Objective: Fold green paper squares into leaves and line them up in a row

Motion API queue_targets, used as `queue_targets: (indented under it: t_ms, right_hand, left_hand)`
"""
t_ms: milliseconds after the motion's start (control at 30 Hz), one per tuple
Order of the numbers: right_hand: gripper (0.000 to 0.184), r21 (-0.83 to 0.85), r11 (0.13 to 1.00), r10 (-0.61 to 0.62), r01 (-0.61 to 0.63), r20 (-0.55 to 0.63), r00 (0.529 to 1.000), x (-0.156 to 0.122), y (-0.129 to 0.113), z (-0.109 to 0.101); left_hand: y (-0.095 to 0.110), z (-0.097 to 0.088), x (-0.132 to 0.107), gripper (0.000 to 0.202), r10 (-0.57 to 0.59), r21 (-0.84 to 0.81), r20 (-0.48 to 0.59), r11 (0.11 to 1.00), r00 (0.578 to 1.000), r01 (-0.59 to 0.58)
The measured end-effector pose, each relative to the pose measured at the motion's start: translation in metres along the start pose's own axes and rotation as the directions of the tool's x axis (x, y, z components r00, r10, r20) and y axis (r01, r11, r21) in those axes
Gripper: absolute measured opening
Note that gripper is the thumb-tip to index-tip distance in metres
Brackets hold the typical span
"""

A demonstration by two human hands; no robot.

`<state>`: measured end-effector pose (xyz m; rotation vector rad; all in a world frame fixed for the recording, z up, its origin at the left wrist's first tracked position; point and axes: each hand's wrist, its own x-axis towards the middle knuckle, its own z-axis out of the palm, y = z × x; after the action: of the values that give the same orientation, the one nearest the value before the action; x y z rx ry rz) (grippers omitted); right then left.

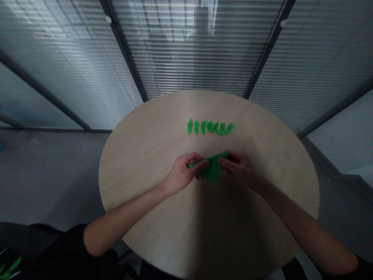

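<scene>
Near the middle of the round wooden table, the left hand is closed narrowly on a folded green paper sheet, and the sheet's right side is pinched by the right hand. A row of small folded green paper pieces is laid beyond the sheet on the table.

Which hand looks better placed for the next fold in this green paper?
Probably the left hand: its thumb lies across the green paper, while the right hand only touches the edge.
</scene>
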<state>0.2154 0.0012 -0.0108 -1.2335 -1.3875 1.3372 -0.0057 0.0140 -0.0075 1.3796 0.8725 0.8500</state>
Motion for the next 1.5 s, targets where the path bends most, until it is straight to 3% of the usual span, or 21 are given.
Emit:
queue_targets:
  t_ms: [267, 633, 933, 1267, 1500]
  right_hand:
    - [0.042, -0.001, 1.0, 0.018, -0.019, -0.028, 0.999, 0.002, 0.006, 0.0]
    - [0.037, -0.022, 0.998, 0.055, -0.056, -0.027, 0.998, 0.001, -0.001, 0.005]
    - [0.042, -0.006, 0.996, 0.086, -0.087, -0.092, 0.992, 0.006, 0.003, -0.002]
    - [0.048, -0.013, 0.993, 0.114, -0.115, -0.073, 0.991, 0.007, 0.002, -0.003]
    - [0.06, -0.065, 0.992, 0.108, -0.111, -0.052, 0.993, 0.009, 0.004, -0.006]
  left_hand:
    - [0.0, -0.002, 0.004, 0.044, -0.037, -0.02, -0.017, 0.999, 0.999, 0.037]
    - [0.003, -0.001, 0.004, 0.038, -0.062, 0.094, 0.016, 0.994, 0.998, 0.06]
    - [0.002, -0.007, 0.006, 0.046, -0.051, 0.127, -0.099, 0.99, 0.994, 0.063]
    - [0.005, -0.006, 0.006, 0.046, -0.041, 0.094, -0.144, 0.994, 0.989, 0.055]
    - [0.001, -0.009, 0.009, 0.046, -0.003, 0.102, -0.239, 0.994, 0.971, 0.028]
